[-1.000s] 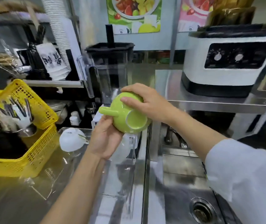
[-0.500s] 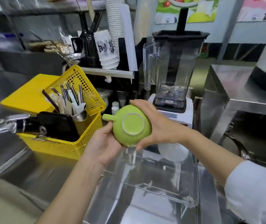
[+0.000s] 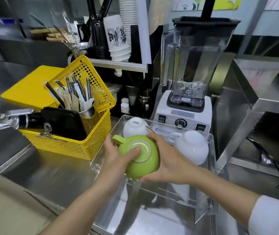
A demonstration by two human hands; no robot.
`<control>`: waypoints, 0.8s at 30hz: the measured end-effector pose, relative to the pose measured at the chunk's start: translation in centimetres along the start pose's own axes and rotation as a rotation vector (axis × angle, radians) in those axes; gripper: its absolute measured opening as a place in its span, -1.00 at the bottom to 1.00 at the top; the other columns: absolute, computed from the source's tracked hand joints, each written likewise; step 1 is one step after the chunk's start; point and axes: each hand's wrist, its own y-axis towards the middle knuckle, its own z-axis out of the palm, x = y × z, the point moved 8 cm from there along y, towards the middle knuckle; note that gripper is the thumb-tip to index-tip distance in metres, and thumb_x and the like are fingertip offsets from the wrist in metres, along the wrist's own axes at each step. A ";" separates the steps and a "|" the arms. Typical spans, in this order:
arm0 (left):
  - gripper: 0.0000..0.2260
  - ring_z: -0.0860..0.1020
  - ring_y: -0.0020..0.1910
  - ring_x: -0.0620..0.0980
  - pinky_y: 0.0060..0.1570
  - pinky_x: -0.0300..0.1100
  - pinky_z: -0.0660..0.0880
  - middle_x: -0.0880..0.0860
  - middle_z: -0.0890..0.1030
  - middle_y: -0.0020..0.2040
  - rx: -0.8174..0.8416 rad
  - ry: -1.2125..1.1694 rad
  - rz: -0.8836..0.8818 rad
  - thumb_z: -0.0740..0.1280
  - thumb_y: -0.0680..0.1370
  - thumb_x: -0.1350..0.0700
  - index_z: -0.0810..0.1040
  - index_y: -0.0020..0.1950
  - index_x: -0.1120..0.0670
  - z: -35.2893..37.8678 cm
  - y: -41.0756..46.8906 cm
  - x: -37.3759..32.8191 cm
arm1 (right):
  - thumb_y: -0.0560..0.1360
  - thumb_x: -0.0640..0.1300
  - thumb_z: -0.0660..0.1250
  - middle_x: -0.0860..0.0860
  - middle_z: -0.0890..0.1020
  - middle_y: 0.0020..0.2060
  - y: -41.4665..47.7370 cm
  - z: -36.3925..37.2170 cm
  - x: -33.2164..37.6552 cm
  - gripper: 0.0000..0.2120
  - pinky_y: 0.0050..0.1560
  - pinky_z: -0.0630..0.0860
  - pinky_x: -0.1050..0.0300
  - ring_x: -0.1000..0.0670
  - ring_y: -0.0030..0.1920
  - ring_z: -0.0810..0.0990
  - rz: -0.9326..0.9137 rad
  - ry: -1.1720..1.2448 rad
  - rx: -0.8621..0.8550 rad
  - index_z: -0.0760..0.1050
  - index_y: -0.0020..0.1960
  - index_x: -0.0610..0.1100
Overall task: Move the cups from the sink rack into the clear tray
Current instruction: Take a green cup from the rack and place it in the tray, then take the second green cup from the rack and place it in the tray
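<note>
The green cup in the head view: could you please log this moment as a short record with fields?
held item: green cup, upside down, base facing the camera, handle pointing left
left hand: on the cup's left side, thumb on the base
right hand: wrapped round the cup's right side
position: over the clear tray; contact with the tray floor cannot be told
already in tray: two white cups, both inverted
left of tray: yellow basket with utensils
behind tray: blender
</note>
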 end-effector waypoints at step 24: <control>-0.46 -0.02 0.49 -0.12 0.45 0.00 -0.04 -0.03 0.11 0.52 -0.120 0.731 0.455 0.31 0.49 -0.07 0.23 0.43 -0.08 7.6 -1.3 -5.1 | 0.25 0.31 0.40 0.10 0.20 0.46 -3.8 -5.3 0.2 -0.04 0.35 0.15 0.14 0.10 0.41 0.17 -0.069 -0.183 -0.083 -0.04 0.46 0.07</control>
